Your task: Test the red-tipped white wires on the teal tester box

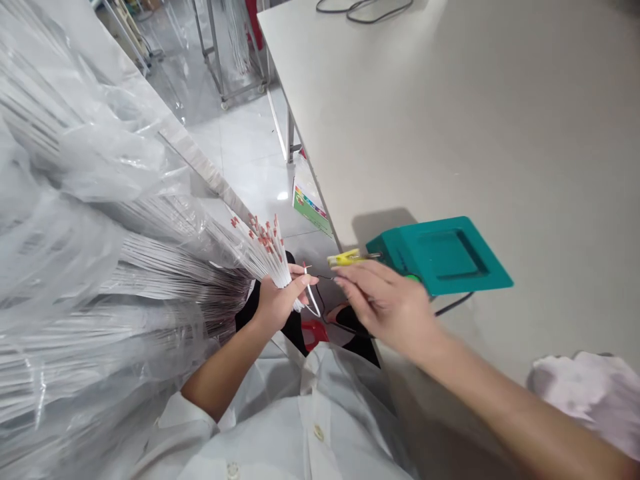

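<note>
My left hand (280, 300) is closed around a bundle of thin white wires with red tips (263, 247), which fan out up and left from the fist. One white wire (313, 300) loops down from that hand. My right hand (383, 300) hovers just right of it, fingers loosely curled toward the wire; whether it pinches anything is unclear. A yellow clip (345, 258) on a thin dark lead sticks out from the left side of a teal box (440, 255) at the table's near edge, just above my right fingers.
Clear plastic bags of white wire bundles (90, 267) fill the left side. The grey table (475, 120) spreads to the right, with a dark cable (365, 8) at its far edge and white cloth (590, 393) at the near right. Metal racks (225, 53) stand on the shiny floor beyond.
</note>
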Demonstrator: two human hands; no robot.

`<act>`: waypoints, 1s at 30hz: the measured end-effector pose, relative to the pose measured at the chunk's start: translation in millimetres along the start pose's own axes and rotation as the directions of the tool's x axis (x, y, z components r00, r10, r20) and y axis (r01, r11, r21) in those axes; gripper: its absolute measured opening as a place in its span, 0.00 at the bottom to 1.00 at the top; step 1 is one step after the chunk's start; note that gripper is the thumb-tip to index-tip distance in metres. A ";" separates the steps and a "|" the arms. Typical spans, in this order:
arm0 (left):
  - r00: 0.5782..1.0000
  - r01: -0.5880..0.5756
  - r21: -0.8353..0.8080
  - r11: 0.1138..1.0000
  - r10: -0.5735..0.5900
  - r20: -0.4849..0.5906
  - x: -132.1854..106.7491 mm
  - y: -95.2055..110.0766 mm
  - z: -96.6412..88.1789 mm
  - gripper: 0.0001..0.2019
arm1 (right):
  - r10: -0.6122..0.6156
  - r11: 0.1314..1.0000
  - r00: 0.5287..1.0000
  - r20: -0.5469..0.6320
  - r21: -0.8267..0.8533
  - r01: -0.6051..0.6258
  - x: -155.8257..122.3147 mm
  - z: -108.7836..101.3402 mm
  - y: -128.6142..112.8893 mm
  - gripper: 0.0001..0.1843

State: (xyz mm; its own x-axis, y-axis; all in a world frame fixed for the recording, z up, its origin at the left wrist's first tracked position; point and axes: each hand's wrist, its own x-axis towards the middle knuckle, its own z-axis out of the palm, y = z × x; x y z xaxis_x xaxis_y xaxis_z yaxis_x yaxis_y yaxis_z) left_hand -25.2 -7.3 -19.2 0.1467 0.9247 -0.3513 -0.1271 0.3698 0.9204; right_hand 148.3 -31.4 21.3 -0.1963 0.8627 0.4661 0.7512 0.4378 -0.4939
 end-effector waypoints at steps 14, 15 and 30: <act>0.961 0.045 -0.062 0.997 -0.027 0.274 -10.5 8.8 -21.5 0.08 | 0.508 0.224 0.768 0.389 0.802 -0.554 -5.4 48.5 -24.6 0.08; 0.957 0.039 -0.032 0.999 -0.028 0.287 -10.4 9.2 -22.0 0.08 | 0.514 0.169 0.753 0.411 0.812 -0.559 -5.4 48.8 -25.3 0.08; 0.935 0.026 0.239 0.971 -0.108 0.338 -8.8 12.1 -29.2 0.14 | 0.422 0.410 0.876 0.235 0.812 -0.415 -13.7 24.7 8.4 0.08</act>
State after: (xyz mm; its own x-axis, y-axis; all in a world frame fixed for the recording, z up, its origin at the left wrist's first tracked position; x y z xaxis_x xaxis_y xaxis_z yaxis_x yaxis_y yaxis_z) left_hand -56.7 -8.3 -9.9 0.4820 0.7944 -0.3697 0.1148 0.3611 0.9255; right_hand 141.8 -33.3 -7.4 -0.0025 0.9996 0.0274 -0.1219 0.0269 -0.9922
